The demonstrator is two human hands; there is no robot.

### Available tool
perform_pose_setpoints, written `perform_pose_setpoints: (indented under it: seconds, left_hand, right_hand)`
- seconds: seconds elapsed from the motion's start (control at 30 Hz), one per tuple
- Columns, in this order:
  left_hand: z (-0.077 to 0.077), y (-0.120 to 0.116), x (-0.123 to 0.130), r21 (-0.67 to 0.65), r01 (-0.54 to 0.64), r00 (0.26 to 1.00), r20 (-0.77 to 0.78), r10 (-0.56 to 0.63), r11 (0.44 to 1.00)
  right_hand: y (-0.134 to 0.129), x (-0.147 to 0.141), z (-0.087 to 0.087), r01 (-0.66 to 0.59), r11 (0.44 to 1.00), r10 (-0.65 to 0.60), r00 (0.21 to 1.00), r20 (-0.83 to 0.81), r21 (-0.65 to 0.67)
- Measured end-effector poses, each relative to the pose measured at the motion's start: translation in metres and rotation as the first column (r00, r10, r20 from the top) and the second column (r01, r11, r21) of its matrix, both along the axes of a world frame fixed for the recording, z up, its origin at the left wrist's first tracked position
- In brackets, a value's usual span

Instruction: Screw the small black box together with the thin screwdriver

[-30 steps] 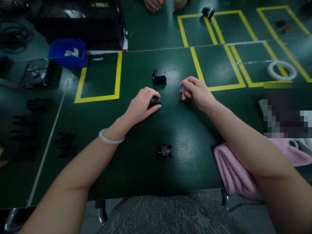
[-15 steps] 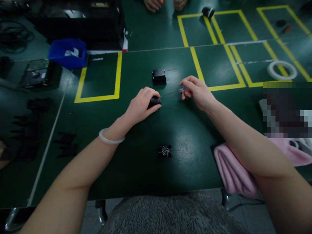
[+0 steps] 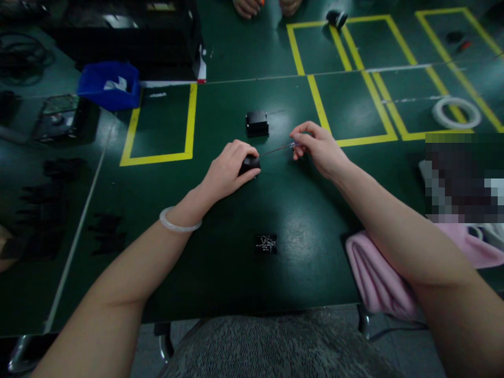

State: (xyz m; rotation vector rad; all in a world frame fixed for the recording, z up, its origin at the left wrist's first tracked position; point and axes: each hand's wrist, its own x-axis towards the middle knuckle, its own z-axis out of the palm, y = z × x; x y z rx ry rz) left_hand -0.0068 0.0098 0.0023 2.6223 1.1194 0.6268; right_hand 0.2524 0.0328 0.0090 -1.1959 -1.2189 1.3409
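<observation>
Left hand [image 3: 228, 169] clamps its fingers on a black block [image 3: 250, 165]; right hand [image 3: 314, 144] pinches a thin tool [image 3: 277, 150] pointing left, long axis roughly along the table's near edge [image 3: 220, 316].

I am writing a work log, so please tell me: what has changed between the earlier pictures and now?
At the left edge, a blurred part of another person, perhaps a hand, shows slightly more. No hold visibly changed: the left hand keeps the black part, the right hand the thin tool. The screws stayed put.
</observation>
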Motion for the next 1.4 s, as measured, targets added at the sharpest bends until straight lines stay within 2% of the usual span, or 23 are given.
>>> perform_pose_setpoints:
  seconds: [0.23,0.63,1.4]
  left_hand:
    - [0.0008,-0.0004,0.0000,0.010,-0.008,1.000,-0.018,0.008,1.000]
    - [-0.0002,-0.0001,0.0003,0.011,-0.002,1.000,-0.002,0.002,1.000]
    - [0.0006,-0.0003,-0.0003,0.018,0.006,1.000,0.004,-0.007,1.000]
  right_hand:
    - [0.0008,0.0025,-0.0022,-0.031,0.999,0.030,0.998,0.047,0.026]
    - [-0.0003,0.0001,0.0009,0.008,1.000,-0.008,1.000,0.003,-0.007]
    - [0.0011,0.0023,-0.0030,-0.017,1.000,0.016,0.999,0.031,0.024]
